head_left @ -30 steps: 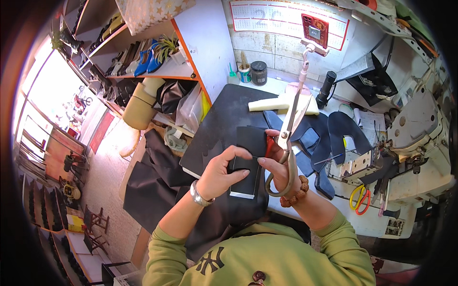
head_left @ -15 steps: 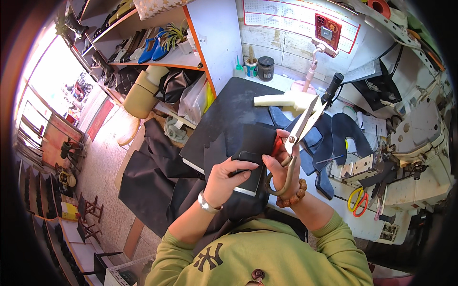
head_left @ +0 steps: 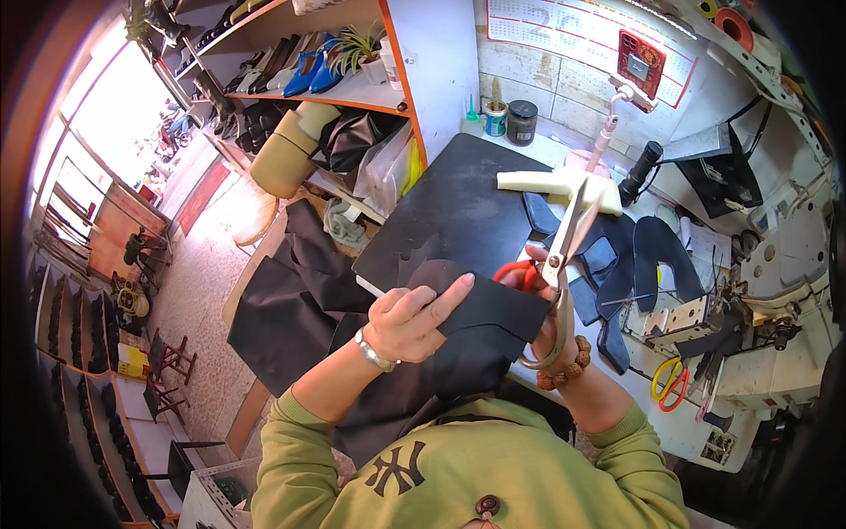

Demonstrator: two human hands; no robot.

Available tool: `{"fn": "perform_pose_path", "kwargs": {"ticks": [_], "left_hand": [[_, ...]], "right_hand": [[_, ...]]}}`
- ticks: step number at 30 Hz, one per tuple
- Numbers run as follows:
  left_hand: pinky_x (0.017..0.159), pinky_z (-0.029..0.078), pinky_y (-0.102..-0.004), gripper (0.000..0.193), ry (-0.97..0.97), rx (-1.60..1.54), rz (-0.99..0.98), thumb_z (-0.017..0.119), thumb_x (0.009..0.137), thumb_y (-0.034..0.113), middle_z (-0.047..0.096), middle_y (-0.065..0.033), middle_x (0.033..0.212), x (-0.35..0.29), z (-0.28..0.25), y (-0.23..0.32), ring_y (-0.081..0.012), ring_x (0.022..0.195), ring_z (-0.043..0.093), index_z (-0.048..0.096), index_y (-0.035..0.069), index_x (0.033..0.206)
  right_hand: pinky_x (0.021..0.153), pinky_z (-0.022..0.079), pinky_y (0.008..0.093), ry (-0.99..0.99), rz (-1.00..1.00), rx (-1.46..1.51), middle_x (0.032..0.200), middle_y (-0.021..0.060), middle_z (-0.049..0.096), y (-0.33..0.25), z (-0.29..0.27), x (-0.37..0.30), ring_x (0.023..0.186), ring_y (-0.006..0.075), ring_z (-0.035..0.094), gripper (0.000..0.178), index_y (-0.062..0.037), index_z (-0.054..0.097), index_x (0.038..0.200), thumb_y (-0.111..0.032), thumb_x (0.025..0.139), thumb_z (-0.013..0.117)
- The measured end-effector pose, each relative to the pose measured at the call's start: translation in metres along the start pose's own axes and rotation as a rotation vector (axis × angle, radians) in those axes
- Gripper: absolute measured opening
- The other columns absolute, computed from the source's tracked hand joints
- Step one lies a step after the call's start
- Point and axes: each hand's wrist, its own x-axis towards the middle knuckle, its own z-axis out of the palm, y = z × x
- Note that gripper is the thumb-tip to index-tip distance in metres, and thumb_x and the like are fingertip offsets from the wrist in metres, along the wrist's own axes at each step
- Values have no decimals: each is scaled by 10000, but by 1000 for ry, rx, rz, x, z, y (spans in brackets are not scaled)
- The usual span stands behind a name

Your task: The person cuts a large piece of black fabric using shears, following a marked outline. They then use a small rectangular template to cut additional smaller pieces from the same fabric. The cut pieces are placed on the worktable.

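My left hand [head_left: 407, 328], with a silver bracelet at the wrist, grips a cut piece of black leather-like sheet [head_left: 493, 313], its index finger stretched along the top. My right hand [head_left: 548, 331], with a brown bead bracelet, is closed around a large pair of scissors [head_left: 560, 249], blades pointing up and slightly parted. A red loop [head_left: 522, 275] shows beside its fingers. The sheet's right end covers part of the right hand, so whether those fingers also hold it cannot be told. More black material [head_left: 291, 304] lies draped to the left and over my lap.
A black board [head_left: 449, 198] covers the table's left part. Beyond it lie a cream foam piece [head_left: 546, 187], dark cut pieces [head_left: 608, 264] and a black torch [head_left: 641, 172]. Yellow-red scissors [head_left: 670, 383] and a sewing machine [head_left: 775, 291] are at right; shelves of shoes [head_left: 308, 75] stand at left.
My left hand has turned, its index finger now extended, and the black piece has swung flatter toward the right hand. The scissors remain in my right hand, and the whole view has shifted slightly.
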Motion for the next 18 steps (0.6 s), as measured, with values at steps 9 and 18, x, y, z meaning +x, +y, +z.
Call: {"fn": "perform_pose_path", "kwargs": {"ticks": [9,18], "left_hand": [[820,478,-260,315,6,-1246,-1377,629,806,-91,630,-27,1044,-10,26,7,-124,922,585,639,16,1103],[875,518,-283,426,236,-1869,-1456,594,856,-82,620,-58,1093,-13,43,12,-145,958,633,493,29,1255]], "right_hand": [[767,505,383,22,-404,-1943,994,124,587,-6,-92,-18,915,310,603,615,-82,487,1272,-61,720,757],[794,487,419,-25,-568,-2184,994,120,585,-34,-78,-21,961,325,578,441,-104,599,1155,-154,744,750]]}}
